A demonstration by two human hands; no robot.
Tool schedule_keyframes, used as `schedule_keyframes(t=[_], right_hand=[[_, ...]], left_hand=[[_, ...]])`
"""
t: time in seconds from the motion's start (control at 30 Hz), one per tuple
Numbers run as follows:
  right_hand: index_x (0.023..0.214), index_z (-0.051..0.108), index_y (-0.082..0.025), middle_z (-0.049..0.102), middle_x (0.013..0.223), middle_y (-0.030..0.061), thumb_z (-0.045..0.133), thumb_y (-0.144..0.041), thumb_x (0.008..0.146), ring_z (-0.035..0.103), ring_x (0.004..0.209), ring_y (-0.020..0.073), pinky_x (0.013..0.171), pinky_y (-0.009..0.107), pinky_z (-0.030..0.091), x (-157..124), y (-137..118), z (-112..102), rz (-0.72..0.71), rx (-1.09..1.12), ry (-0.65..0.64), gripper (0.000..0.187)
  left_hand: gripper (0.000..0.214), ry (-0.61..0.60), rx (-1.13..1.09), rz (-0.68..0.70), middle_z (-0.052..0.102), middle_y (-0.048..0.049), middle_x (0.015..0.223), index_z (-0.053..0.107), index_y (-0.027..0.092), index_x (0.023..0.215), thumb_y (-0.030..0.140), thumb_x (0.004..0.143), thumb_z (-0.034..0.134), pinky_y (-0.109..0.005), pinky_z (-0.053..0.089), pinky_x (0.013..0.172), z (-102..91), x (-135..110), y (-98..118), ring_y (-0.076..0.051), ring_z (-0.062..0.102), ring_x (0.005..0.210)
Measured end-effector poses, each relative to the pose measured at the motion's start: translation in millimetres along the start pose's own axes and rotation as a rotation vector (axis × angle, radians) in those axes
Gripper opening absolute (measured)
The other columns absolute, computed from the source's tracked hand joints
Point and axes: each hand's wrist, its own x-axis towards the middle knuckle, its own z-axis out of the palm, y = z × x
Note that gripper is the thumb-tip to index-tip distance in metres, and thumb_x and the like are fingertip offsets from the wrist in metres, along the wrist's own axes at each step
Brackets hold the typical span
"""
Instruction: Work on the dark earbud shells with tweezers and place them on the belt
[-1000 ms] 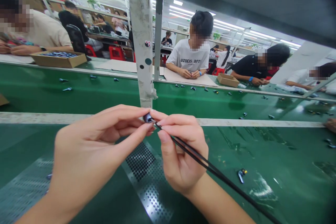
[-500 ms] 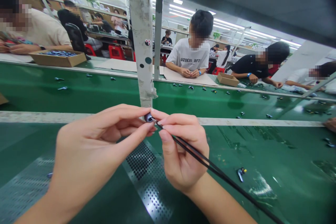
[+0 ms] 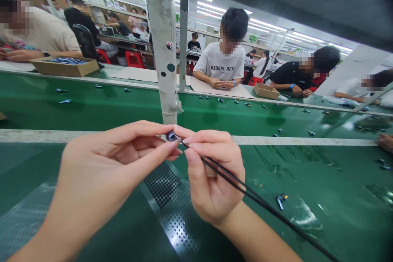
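Observation:
My left hand [image 3: 107,168] pinches a small glossy dark-blue earbud [image 3: 171,135] between thumb and index finger, its other fingers curled behind. From the right, my right hand [image 3: 215,172] grips a thin black-corded tool [image 3: 211,163] between thumb and fingertips. The tool's fine metal tip meets the earbud; whether it goes inside cannot be made out. Two black cords run from the tool past my wrist to the lower right. Both hands are above a green work surface [image 3: 264,237], over a perforated metal plate [image 3: 181,229].
One earbud with a yellow end [image 3: 281,201] lies to the right. Behind a pale rail [image 3: 276,141], several earbuds are scattered along a green conveyor belt [image 3: 138,110]. A whitish post [image 3: 162,28] stands straight ahead. Co-workers sit opposite, beside cardboard boxes [image 3: 66,68].
Both hands, with the earbud and tool, sit very slightly further left in view. A co-worker at the far right has drawn a hand back. Earbuds on the belt appear shifted slightly left.

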Motion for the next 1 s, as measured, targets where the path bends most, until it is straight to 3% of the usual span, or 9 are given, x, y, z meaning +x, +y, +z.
schedule_keyframes(t=[0.2, 0.63, 1.0], right_hand=[[0.122, 0.070, -0.018, 0.075, 0.104, 0.0077, 0.066, -0.008, 0.104, 0.085, 0.105, 0.0223, 0.094, 0.033, 0.075, -1, -1, 0, 0.005, 0.003, -0.002, 0.022], [0.127, 0.068, -0.020, 0.075, 0.104, 0.0060, 0.064, -0.009, 0.106, 0.086, 0.104, 0.0208, 0.093, 0.031, 0.075, 1, -1, 0, -0.004, -0.021, -0.015, 0.024], [0.130, 0.064, -0.024, 0.076, 0.104, 0.0040, 0.064, -0.009, 0.106, 0.086, 0.104, 0.0195, 0.095, 0.031, 0.075, 6, -5, -1, 0.006, -0.038, -0.037, 0.028]], left_hand=[[0.023, 0.001, 0.024, -0.001, 0.086, 0.0116, 0.080, 0.090, 0.042, 0.094, 0.024, 0.079, 0.091, -0.014, 0.067, 0.068, -0.8, 0, 1, -0.014, 0.083, 0.062], [0.023, -0.033, 0.025, 0.003, 0.086, 0.0116, 0.083, 0.090, 0.044, 0.095, 0.025, 0.081, 0.089, -0.016, 0.069, 0.067, -2.1, 1, 1, -0.015, 0.083, 0.063], [0.024, 0.084, 0.056, 0.047, 0.087, 0.0102, 0.096, 0.090, 0.039, 0.097, 0.027, 0.078, 0.093, -0.016, 0.070, 0.080, -0.9, -7, -8, -0.013, 0.083, 0.070]])
